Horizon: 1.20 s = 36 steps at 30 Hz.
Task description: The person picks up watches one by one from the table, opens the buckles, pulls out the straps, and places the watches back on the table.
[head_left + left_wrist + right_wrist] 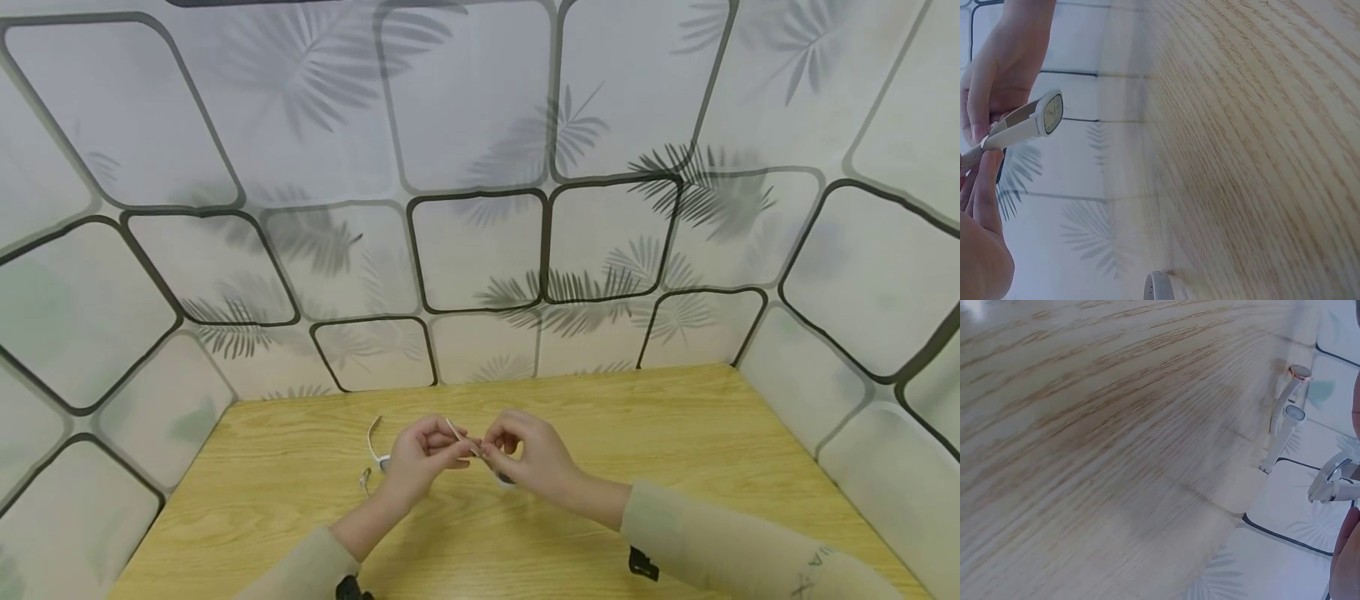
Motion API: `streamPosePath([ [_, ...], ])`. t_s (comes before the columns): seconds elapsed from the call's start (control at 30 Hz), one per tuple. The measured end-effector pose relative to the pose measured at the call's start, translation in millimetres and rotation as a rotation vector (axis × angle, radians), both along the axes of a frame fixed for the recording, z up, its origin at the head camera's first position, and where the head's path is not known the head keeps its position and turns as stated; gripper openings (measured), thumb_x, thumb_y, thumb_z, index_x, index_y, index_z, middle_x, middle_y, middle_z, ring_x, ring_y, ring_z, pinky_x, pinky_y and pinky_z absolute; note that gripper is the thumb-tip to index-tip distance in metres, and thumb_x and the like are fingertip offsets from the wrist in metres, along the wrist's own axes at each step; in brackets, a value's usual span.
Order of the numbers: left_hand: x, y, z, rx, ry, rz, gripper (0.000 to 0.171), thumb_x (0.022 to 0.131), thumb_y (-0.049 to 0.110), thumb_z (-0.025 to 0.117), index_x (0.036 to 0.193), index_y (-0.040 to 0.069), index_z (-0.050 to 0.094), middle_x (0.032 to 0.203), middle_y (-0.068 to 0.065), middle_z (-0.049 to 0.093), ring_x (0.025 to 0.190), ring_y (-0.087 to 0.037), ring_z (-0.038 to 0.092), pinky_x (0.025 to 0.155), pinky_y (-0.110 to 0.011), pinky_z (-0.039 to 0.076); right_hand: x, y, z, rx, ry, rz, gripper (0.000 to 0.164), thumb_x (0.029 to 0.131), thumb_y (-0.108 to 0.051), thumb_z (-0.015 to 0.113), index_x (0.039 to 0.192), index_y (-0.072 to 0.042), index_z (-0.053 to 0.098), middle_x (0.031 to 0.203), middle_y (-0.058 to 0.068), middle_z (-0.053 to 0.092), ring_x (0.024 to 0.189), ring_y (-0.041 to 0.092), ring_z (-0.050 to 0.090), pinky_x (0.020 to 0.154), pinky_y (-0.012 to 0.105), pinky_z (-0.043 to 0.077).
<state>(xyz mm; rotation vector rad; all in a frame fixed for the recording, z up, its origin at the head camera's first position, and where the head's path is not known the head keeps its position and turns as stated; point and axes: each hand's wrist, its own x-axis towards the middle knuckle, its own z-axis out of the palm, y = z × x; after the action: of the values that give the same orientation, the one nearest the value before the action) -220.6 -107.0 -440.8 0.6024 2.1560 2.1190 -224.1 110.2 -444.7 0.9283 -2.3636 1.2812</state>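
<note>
A white wristwatch (1053,114) with a light dial is held up above the table between both hands, its strap looped near the buckle. My left hand (416,457) pinches the strap's free end (454,428) between thumb and fingers. Facing it, my right hand (532,454) pinches the strap close to the buckle, its fingertips almost meeting the left ones. From the right wrist side, the held watch (1329,484) shows at the frame edge, and most of the right hand is cut off. In the head view the right hand largely hides the watch case.
Two more watches lie on the wooden table (285,467) left of the hands: a white one (1282,440) and one with a rose-gold case (1300,372). A patterned cloth wall (480,250) encloses the table's back and sides.
</note>
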Motion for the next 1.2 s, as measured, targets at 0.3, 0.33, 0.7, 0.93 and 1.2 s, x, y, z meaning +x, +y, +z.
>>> streamPosePath([
  [0.3,0.7,-0.1,0.2,0.021,0.024,-0.027,0.023,0.097,-0.008,0.07,0.108,-0.024,0.058,0.111,-0.047,0.067,0.089,-0.003,0.079,0.078,-0.027,0.067,0.9,7.2,-3.7,-0.028,-0.033,0.036,0.011,0.094,-0.001,0.079,0.093,-0.011,0.074,0.089,0.001,0.07,0.078,0.003,0.061,0.069,0.025,0.061],
  [0.33,0.9,0.0,0.1,0.022,0.025,-0.03,0.023,0.098,-0.008,0.07,0.108,-0.024,0.058,0.111,-0.047,0.067,0.089,-0.003,0.079,0.078,-0.027,0.067,1.1,7.8,-4.0,-0.03,-0.032,0.046,0.01,0.094,-0.001,0.079,0.094,-0.011,0.074,0.091,0.001,0.07,0.079,0.004,0.063,0.071,0.024,0.062],
  [0.7,2.3,-1.4,-2.3,0.018,0.0,-0.03,0.024,0.098,-0.007,0.07,0.11,-0.024,0.058,0.113,-0.046,0.068,0.089,-0.003,0.079,0.079,-0.028,0.067,2.7,12.9,-4.9,-0.039,-0.039,0.105,0.006,0.096,-0.007,0.08,0.097,-0.011,0.075,0.097,0.003,0.074,0.087,0.011,0.071,0.08,0.034,0.066],
  [0.93,1.4,-1.0,-1.6,0.022,0.001,-0.015,0.024,0.098,-0.008,0.07,0.109,-0.025,0.057,0.111,-0.045,0.069,0.087,-0.004,0.079,0.078,-0.027,0.067,2.6,15.5,-4.6,-0.03,-0.056,0.132,0.012,0.093,-0.008,0.083,0.101,-0.012,0.075,0.099,0.004,0.074,0.087,0.009,0.071,0.079,0.037,0.067],
  [1.2,2.2,-1.5,-0.3,0.03,-0.02,-0.003,0.025,0.098,-0.006,0.07,0.112,-0.023,0.058,0.106,-0.027,0.079,0.087,-0.005,0.079,0.08,-0.025,0.067,2.7,14.2,-4.3,-0.054,-0.089,0.15,0.011,0.093,-0.006,0.082,0.102,-0.01,0.075,0.099,0.006,0.075,0.086,0.008,0.072,0.079,0.03,0.066],
])
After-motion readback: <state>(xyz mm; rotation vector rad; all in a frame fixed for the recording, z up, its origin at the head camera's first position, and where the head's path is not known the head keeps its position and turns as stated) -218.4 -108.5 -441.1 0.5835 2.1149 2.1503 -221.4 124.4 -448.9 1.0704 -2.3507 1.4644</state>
